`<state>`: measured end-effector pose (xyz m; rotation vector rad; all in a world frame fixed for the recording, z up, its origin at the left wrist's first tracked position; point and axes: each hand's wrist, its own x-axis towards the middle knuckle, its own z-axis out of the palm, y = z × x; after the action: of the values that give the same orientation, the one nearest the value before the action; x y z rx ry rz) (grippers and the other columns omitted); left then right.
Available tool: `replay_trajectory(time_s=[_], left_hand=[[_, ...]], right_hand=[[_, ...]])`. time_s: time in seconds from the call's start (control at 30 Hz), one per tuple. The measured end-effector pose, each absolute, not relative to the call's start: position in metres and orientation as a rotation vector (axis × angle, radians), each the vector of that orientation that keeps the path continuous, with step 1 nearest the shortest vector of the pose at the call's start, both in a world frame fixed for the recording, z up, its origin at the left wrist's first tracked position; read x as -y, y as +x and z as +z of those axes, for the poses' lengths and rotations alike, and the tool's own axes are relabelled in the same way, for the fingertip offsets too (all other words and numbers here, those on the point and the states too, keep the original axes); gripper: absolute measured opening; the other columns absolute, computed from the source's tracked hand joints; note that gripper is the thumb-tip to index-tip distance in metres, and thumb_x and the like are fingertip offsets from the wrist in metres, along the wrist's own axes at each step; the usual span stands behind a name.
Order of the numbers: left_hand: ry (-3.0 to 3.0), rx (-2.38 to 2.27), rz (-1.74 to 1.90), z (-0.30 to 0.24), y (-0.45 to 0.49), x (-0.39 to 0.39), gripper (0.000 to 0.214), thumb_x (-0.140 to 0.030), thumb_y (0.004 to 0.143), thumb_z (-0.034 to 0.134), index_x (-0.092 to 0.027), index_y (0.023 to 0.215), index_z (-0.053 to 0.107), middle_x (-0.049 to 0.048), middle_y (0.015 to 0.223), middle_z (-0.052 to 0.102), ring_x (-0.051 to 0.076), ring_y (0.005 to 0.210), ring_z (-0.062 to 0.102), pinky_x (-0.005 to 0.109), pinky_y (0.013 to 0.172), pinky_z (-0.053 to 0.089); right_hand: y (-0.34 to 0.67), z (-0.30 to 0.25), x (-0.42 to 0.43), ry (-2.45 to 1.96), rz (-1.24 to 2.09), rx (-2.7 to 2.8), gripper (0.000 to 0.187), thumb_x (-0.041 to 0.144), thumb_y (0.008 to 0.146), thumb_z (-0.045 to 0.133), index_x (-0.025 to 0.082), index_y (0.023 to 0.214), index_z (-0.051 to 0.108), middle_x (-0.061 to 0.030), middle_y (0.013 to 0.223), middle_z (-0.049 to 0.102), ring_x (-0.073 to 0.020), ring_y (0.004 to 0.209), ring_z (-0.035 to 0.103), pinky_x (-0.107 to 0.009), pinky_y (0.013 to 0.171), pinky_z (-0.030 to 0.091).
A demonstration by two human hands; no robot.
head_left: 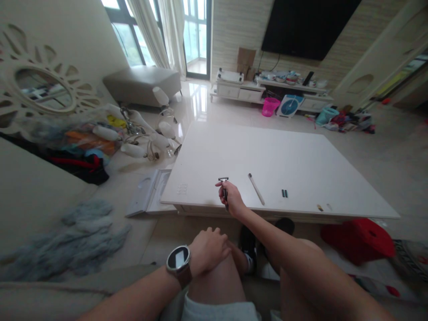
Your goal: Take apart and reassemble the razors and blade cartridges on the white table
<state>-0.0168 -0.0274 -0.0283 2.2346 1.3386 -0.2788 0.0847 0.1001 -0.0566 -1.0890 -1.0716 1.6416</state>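
The right hand (pixel 233 199), fingers curled, is gripping a razor (pixel 225 192) mid-frame, toothbrush (pixel 257 189) and batteries (pixel 284 193) lying right; the left hand (pixel 209 249), loosely spread, is resting on a leg (pixel 219 283).

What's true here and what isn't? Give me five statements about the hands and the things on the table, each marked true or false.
1. The right hand holds a razor. True.
2. The left hand lies flat on the table. False: it rests on the person's leg.
3. A toothbrush lies on the table between the right hand and two batteries. True.
4. The watch is on the right wrist. False: it is on the left wrist.
5. The batteries stand on end. False: they lie side by side.
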Motion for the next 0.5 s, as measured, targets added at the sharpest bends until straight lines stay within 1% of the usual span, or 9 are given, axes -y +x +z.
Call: replay_trajectory(time_s=[0.1, 0.33, 0.5], left_hand=[[2.224, -1.368, -0.33, -0.0259, -0.0171, 0.0275, 0.039, -0.045, 0.093, 0.044, -0.018, 0.106, 0.068, 0.0158, 0.111, 0.066, 0.035, 0.101, 0.064, 0.048, 0.081, 0.053], [2.253, -1.263, -0.188, -0.0255, -0.0138, 0.0259, 0.046, -0.052, 0.095, 0.037, -0.019, 0.108, 0.067, 0.0146, 0.11, 0.066, 0.03, 0.1, 0.064, 0.045, 0.087, 0.051], [2.219, -1.343, -0.294, -0.0224, -0.0161, 0.0278, 0.04, -0.046, 0.093, 0.043, -0.018, 0.107, 0.068, 0.0158, 0.112, 0.065, 0.033, 0.102, 0.063, 0.046, 0.084, 0.051]], right_hand=[[0.0857, -0.0528, -0.099, -1.076, 1.601, 1.138, 0.032, 0.047, 0.085, 0.051, 0.016, 0.088, 0.06, 0.005, 0.057, 0.049, -0.0071, 0.04, 0.038, -0.02, 0.037, 0.023], [0.0837, -0.0548, -0.0988, -1.068, 1.589, 1.151, 0.034, 0.052, 0.086, 0.052, 0.018, 0.082, 0.057, 0.0062, 0.053, 0.045, -0.0066, 0.039, 0.034, -0.021, 0.037, 0.021], [0.0875, -0.0572, -0.1006, -1.081, 1.591, 1.143, 0.035, 0.053, 0.086, 0.053, 0.019, 0.079, 0.056, 0.0067, 0.051, 0.044, -0.0064, 0.038, 0.033, -0.021, 0.036, 0.019]])
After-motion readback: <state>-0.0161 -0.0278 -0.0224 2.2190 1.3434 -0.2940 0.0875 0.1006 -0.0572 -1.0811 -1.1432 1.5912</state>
